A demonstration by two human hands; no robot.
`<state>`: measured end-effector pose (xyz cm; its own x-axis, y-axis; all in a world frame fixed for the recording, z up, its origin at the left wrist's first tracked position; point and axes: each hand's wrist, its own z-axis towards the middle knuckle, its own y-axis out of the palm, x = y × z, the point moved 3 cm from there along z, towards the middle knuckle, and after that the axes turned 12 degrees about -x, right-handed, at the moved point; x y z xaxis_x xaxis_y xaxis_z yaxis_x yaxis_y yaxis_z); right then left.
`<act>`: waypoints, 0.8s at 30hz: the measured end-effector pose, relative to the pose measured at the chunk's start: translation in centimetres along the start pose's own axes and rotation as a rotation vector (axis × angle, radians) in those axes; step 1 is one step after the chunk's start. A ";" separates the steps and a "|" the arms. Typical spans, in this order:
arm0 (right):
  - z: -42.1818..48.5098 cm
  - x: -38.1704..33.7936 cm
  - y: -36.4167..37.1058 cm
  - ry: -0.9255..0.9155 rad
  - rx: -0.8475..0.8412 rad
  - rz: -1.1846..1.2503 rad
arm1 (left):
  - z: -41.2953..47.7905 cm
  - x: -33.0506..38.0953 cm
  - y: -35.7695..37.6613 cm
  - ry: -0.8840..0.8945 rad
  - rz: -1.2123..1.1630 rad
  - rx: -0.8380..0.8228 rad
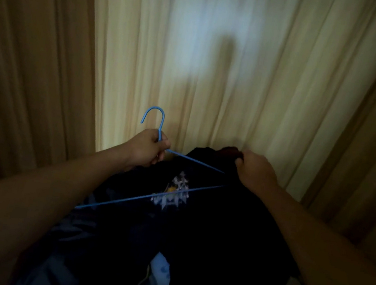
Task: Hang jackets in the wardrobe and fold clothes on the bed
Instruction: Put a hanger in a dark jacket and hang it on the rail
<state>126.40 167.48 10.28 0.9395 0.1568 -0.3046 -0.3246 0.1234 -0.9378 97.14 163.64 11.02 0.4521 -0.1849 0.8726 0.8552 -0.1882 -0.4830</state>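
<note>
A thin blue wire hanger [147, 198] is held up in front of me, hook upward. My left hand [148, 148] grips it at the neck just below the hook. A black garment [214, 219] with a pale printed patch hangs below and behind the hanger; the hanger's right end disappears into its fabric. My right hand [255, 169] grips the top edge of the garment near the collar, holding it up.
Beige and cream curtains [194, 58] fill the whole background close ahead. Light bedding or cloth [160, 270] shows at the bottom, between and under the dark fabric. The room is dim.
</note>
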 end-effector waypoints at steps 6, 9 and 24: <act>-3.4 -7.9 -6.1 -0.207 0.162 -0.073 | 0.4 3.8 0.4 0.074 -0.014 0.027; -4.6 -10.2 -6.4 -0.218 0.063 0.071 | 0.7 4.2 0.4 0.109 -0.030 0.085; -3.9 -6.2 -3.5 -0.067 -0.269 0.071 | 0.9 0.4 -0.9 0.085 -0.128 0.250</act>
<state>122.15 162.24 14.83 0.9032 0.2218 -0.3676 -0.3402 -0.1527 -0.9279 96.72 164.59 11.84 0.3224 -0.2571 0.9110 0.9447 0.0267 -0.3268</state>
